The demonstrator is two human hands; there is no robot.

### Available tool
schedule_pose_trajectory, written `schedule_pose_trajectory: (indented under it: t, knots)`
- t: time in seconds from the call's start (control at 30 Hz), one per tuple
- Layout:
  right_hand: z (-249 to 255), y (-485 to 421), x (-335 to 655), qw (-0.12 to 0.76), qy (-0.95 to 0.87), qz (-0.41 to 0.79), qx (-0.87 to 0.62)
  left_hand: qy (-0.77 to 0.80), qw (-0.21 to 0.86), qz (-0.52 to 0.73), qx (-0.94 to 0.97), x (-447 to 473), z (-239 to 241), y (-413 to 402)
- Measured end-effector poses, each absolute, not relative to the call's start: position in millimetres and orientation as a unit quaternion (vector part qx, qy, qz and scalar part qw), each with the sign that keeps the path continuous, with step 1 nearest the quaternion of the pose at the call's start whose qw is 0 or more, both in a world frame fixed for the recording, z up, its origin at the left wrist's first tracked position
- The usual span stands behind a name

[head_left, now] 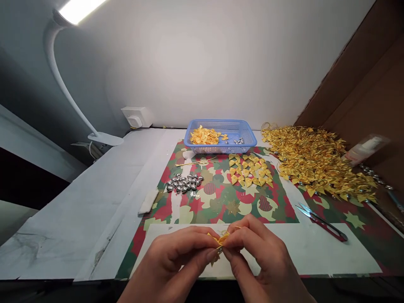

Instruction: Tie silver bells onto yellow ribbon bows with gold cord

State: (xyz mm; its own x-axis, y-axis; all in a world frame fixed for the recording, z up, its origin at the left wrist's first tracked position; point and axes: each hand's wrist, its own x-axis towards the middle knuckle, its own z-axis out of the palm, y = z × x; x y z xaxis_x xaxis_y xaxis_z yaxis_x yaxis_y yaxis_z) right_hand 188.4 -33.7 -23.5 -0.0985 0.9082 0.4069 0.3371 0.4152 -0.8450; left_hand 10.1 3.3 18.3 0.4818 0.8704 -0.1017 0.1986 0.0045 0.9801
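Note:
Just above the near edge of the white paper [303, 248], my left hand [179, 256] and my right hand [259, 256] meet, thumb and fingers closed on a small yellow ribbon bow [222, 239]. A bit of silver shows between the thumb tips, and a thin golden cord loops up by the right fingers. Much of the bow is hidden by the fingertips. Beyond the hands, silver bells [184, 184] lie in a cluster on the left, and yellow bows [251, 170] are laid out in rows on the right.
A blue basket [221, 148] at the back holds yellow bows and silver pieces. Thread snips [325, 223] lie at right, before a big heap of finished-looking yellow bows [315, 160]. Golden cords [195, 162], a white pad [148, 202], a spray bottle [366, 149] and a lamp [63, 80] stand around.

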Motion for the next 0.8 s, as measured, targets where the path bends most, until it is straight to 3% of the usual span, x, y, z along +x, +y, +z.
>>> schedule_pose_trajectory:
  t: [0.53,0.67,0.8]
  knots:
    - [-21,-34,177,0.486,-0.707,0.190,-0.478,0.455,0.529,0.280,0.659,9,17,0]
    - [-16,-32,186,0.485,-0.697,0.262,-0.459,0.465,0.549,0.298,0.628,9,16,-1]
    - [-6,-28,207,0.523,-0.586,0.427,-0.447,0.480,0.531,0.307,0.627,8,13,1]
